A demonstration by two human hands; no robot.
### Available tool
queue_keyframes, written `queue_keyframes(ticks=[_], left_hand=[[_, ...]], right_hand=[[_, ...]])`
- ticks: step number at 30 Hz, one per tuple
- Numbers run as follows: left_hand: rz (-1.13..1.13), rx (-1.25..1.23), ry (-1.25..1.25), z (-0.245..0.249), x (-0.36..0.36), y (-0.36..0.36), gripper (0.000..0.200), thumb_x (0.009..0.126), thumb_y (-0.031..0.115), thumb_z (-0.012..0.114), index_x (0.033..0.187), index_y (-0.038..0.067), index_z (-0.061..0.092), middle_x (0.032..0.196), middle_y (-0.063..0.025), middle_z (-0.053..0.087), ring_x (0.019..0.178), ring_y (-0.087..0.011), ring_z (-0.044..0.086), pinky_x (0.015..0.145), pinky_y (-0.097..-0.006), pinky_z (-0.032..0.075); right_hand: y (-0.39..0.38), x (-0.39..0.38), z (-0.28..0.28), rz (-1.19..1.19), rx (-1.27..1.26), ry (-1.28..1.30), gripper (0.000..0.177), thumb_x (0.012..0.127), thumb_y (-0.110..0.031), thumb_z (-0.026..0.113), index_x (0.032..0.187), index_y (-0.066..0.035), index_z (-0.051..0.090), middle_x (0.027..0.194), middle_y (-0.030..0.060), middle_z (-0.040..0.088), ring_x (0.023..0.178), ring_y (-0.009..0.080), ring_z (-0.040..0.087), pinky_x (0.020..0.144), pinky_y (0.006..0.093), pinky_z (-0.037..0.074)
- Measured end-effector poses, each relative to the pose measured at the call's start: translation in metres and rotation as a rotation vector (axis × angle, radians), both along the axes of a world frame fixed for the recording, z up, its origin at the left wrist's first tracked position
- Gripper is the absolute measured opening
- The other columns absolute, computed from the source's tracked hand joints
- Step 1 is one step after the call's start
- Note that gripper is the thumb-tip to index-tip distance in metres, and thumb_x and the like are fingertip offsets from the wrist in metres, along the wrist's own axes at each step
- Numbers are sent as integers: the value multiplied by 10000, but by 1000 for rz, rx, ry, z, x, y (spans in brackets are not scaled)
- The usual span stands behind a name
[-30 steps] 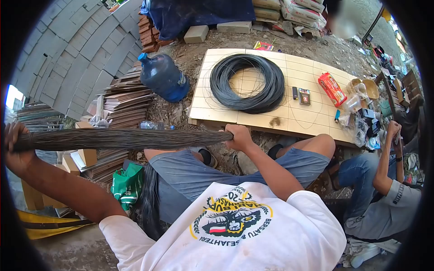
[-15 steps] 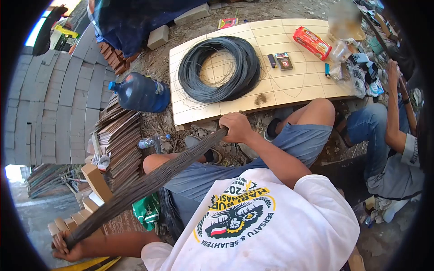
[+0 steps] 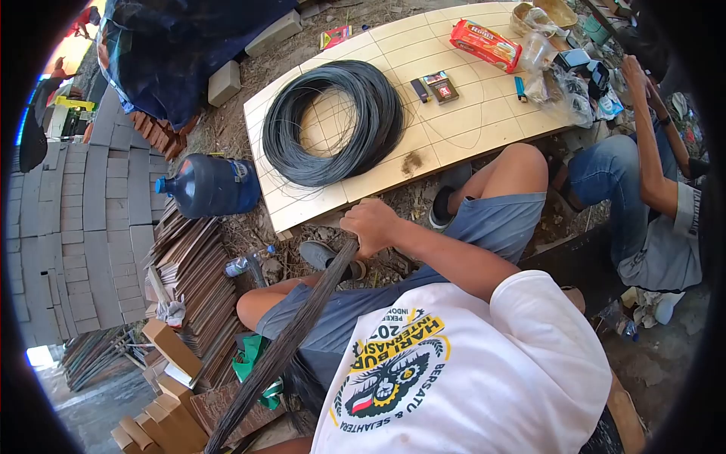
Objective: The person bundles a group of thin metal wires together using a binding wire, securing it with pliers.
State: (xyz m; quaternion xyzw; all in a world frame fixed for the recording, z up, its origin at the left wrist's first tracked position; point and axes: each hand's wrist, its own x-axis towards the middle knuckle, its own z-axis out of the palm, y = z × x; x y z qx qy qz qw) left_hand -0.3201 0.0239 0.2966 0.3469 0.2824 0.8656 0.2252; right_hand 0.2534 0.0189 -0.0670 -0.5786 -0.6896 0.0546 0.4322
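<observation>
My right hand is closed around the upper end of a long bundle of dark, thin wire strands. The bundle slants down to the left across my thigh and runs out of the frame at the bottom. My left hand is out of view; only a bit of that arm shows at the bottom edge. Just beyond my right hand, a large coil of dark wire lies on a low, pale table marked with a grid. A few loose strands stick out from the coil.
Farther along the table are a red biscuit packet, a cigarette box and a blue lighter. A big blue water jug lies left, above stacked thin boards. Another person sits at the right.
My left hand, which held the lower end of the bundle, has gone out of the frame. The bundle now slopes more steeply. The view has shifted, and my right hand keeps its hold.
</observation>
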Motion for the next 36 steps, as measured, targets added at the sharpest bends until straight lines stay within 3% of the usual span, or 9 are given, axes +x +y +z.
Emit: queue_keyframes(ticks=[5,10,16,21,27,30,31,33,36], left_hand=[[136,-166,-39,-66,-82,30,385,939,389,621,671,154,475,517,11,485,411,-127,454,452,-248,445],[296,-355,-80,-107,-117,48,381,939,324,619,651,149,442,535,25,436,451,-118,433,487,-255,410],[504,-571,-135,-149,-138,33,390,939,259,617,630,144,409,553,40,386,492,-109,413,523,-261,375],[567,-649,-254,-156,-122,33,442,948,340,643,650,145,381,575,50,314,458,-102,336,422,-283,344],[470,-573,-239,-151,-120,20,428,935,315,663,658,145,384,587,45,323,487,-104,358,466,-262,362],[526,-586,-182,-146,-114,20,401,929,306,672,679,138,407,598,42,327,500,-109,371,481,-264,372],[560,-578,-173,-144,-106,21,397,926,304,677,683,135,413,602,41,330,507,-115,378,484,-267,375],[579,-577,-154,-145,-104,27,392,922,303,682,686,132,419,607,39,332,515,-121,386,486,-270,378],[592,-576,-126,-149,-111,23,388,903,297,704,693,122,429,632,28,376,528,-142,410,505,-276,397]], right_hand=[[2,6,-19,157,-300,-132,523,594,-569,751,723,-76,634,673,122,660,663,341,671,590,461,516],[4,-5,-39,289,-770,-368,345,635,-371,715,843,-95,715,766,157,704,755,355,700,682,460,562],[-10,-20,-91,307,-816,-328,314,650,-323,728,872,-102,707,869,155,713,865,348,697,765,477,552],[-20,11,-100,261,-1002,-342,284,723,-237,706,966,-92,674,938,162,706,928,349,685,798,476,541],[-29,3,-85,24,-1183,151,511,775,-193,692,1263,-100,572,1127,214,650,1074,381,627,877,483,501],[-32,35,-134,-242,-1390,276,548,860,-268,654,1348,-57,519,1201,219,628,1148,341,609,892,462,502],[-29,43,-135,-253,-1398,287,548,860,-268,654,1348,-57,519,1201,219,628,1148,341,609,892,462,502],[-25,49,-129,-435,-1430,1083,543,939,-349,575,1342,8,504,1231,224,614,1132,288,622,861,433,520],[-17,4,-101,-294,-1346,1010,503,976,-406,513,1215,27,598,1071,205,678,982,257,671,797,421,530]])
